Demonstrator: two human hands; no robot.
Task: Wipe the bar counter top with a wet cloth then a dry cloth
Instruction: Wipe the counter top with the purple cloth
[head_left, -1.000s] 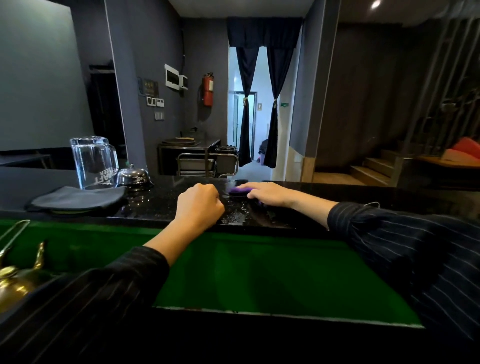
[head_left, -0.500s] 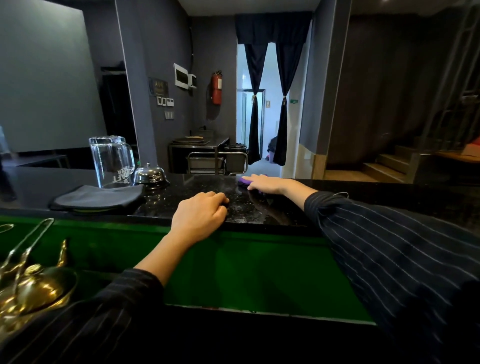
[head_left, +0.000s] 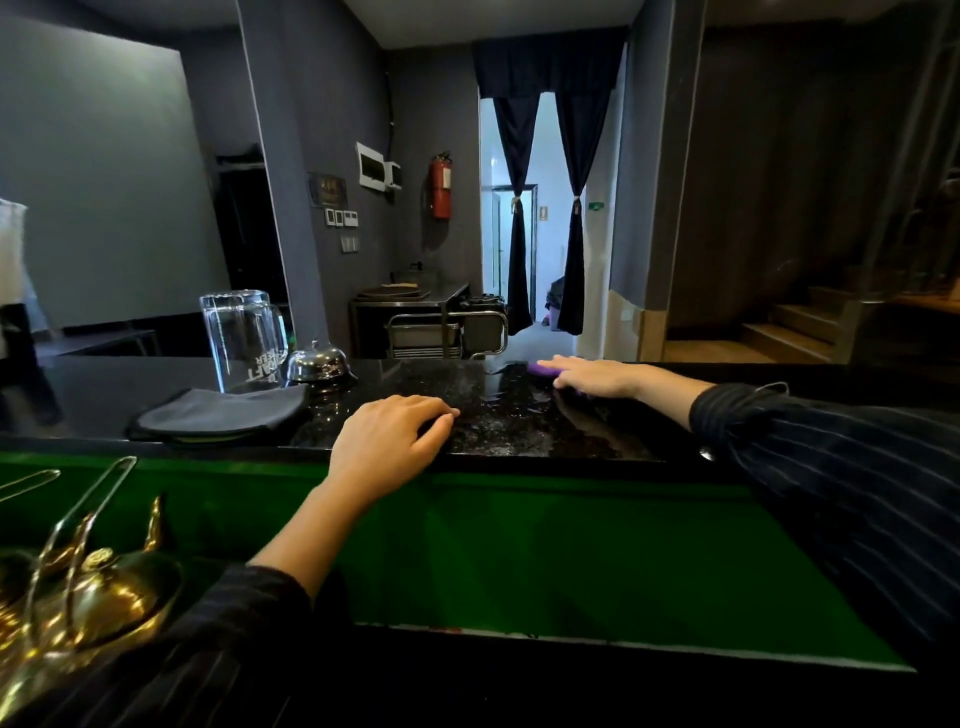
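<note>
right hand (head_left: 592, 375) flat on one purple cloth (head_left: 543, 370), left hand (head_left: 387, 441) loosely curled, empty, one grey cloth (head_left: 218, 413) to its left

The left grip (head_left: 387, 441) is resting palm down with fingers loosely bent; the right grip (head_left: 592, 375) is reaching further forward, lying flat with straight fingers.

2 hands: left hand (head_left: 387, 441), right hand (head_left: 592, 375). 2 cloths: purple cloth (head_left: 540, 370), grey cloth (head_left: 218, 413). 1 glass mug (head_left: 241, 338), 1 bell (head_left: 318, 364), 1 fire extinguisher (head_left: 441, 187), 1 counter (head_left: 104, 384).
</note>
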